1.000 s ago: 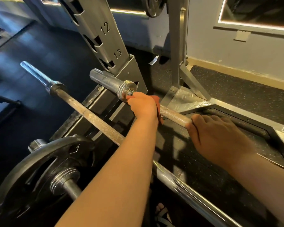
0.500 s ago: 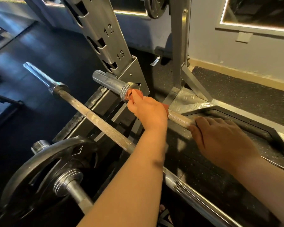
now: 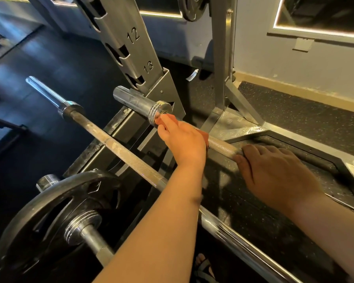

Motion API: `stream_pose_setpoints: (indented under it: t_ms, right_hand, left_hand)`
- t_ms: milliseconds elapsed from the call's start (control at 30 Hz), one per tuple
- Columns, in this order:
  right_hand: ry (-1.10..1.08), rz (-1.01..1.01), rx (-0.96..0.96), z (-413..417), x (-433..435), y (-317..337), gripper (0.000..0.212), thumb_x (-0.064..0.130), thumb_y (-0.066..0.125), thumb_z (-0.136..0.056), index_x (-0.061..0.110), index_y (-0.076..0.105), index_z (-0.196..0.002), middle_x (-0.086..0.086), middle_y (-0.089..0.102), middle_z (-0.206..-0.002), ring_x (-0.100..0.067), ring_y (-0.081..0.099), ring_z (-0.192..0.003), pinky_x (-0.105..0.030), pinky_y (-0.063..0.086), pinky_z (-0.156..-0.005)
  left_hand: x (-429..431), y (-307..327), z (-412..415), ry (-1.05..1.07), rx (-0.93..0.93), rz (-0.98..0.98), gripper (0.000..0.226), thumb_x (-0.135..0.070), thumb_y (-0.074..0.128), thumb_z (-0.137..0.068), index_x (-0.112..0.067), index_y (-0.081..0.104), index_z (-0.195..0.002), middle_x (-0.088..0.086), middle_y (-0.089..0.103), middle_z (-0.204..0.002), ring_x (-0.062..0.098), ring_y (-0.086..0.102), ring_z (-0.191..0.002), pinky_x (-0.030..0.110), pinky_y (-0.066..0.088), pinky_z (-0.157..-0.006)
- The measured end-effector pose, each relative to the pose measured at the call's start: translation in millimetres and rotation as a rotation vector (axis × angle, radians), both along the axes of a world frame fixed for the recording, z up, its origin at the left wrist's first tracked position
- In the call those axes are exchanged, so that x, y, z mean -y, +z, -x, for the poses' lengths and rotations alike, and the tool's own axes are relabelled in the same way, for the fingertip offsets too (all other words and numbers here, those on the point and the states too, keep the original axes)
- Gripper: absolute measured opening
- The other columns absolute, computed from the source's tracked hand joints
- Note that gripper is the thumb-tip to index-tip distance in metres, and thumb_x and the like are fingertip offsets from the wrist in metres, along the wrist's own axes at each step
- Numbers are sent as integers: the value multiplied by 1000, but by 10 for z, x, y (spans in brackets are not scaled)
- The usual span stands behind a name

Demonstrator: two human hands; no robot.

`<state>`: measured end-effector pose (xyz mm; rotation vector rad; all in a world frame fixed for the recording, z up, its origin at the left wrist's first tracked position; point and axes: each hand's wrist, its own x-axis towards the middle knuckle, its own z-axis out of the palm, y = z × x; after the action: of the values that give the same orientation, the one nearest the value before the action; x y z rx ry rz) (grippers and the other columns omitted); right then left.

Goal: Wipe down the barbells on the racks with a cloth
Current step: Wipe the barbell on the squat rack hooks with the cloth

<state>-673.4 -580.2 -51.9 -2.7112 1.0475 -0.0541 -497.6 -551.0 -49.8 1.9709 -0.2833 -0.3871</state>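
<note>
A steel barbell (image 3: 223,147) lies across the middle of the head view, its knurled shaft ending in a chrome sleeve (image 3: 135,101) by the rack. My left hand (image 3: 182,139) grips a red cloth (image 3: 158,119) wrapped round the shaft, right against the sleeve's collar. My right hand (image 3: 274,172) holds the same shaft further right, fingers curled over it. A second, rusty barbell (image 3: 119,148) runs parallel in front, passing under my left forearm.
A grey rack upright (image 3: 131,37) with numbered slots 12 and 13 rises behind the sleeve. A third bar carrying a black weight plate (image 3: 49,211) sits at the lower left. A metal frame (image 3: 243,127) edges the dark rubber floor. The wall is at the right.
My left hand has slid the cloth left along the shaft up to the collar. My right hand has kept its hold on the bar.
</note>
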Motion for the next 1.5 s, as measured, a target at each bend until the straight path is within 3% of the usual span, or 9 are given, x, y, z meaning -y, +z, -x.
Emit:
stream_pose_setpoints:
  t_ms: [200,333,467,633,733,933,1067,1200,1500]
  right_hand:
    - [-2,25,21,0,0,-38,52,51,16,-109,22,59,-107,0,69,-91,-21,66,-80,-40,51,-82]
    - [2,34,23,1,5,-33,56,54,13,-108,23,59,-107,-1,70,-94,-21,67,-83,-41,52,-83]
    - [-5,32,27,11,-2,-40,51,51,17,-110,23,59,-106,0,70,-92,-21,67,-81,-40,52,-82]
    - [-15,-9,-27,9,-11,16,51,52,18,-107,23,59,-113,-1,71,-101,-22,68,-91,-40,52,-87]
    - [-17,-38,-33,9,-7,35,53,54,15,-106,25,58,-116,-2,70,-107,-21,67,-96,-40,50,-91]
    - [-18,-66,-32,5,-12,57,56,55,10,-104,26,57,-113,0,69,-103,-19,65,-93,-38,49,-90]
    - [-13,-55,-32,-4,1,34,61,55,6,-104,25,58,-115,0,69,-102,-20,66,-93,-39,50,-91]
    - [-8,-41,-26,-5,-2,43,57,54,7,-107,26,56,-107,3,66,-94,-19,64,-86,-38,48,-83]
    - [-6,-94,-101,-15,-19,129,57,56,9,-100,28,55,-119,0,68,-112,-21,65,-101,-38,47,-91]
  left_hand:
    - [-58,14,17,28,-37,81,51,-18,35,-110,-26,23,-159,-10,22,-153,13,48,-128,24,42,-106]
    - [-108,43,156,24,-61,86,47,-15,33,-110,-21,27,-157,-24,26,-125,-5,54,-100,-5,38,-71]
    - [-15,-16,-66,30,-21,41,47,-15,37,-109,-26,32,-154,2,29,-146,18,54,-114,27,46,-100]
    - [-12,22,87,71,26,83,35,-16,34,-109,-23,39,-143,6,31,-150,12,55,-107,24,46,-95]
    - [-33,-16,377,-7,171,-18,46,-36,36,-106,-26,34,-151,-4,38,-147,0,51,-117,16,37,-102]
    - [2,-151,209,-218,317,-123,48,-21,34,-104,0,41,-146,15,27,-159,33,11,-151,34,-7,-126]
    - [75,-129,-155,-175,414,-190,30,-18,39,-105,-5,57,-125,5,47,-131,27,38,-131,49,35,-112]
    - [117,-144,173,-98,393,-110,31,-4,42,-99,9,56,-123,22,46,-139,39,33,-141,47,12,-122]
    - [15,-20,-104,-549,744,-390,35,-20,42,-86,-13,73,-102,6,69,-110,30,59,-111,43,38,-100]
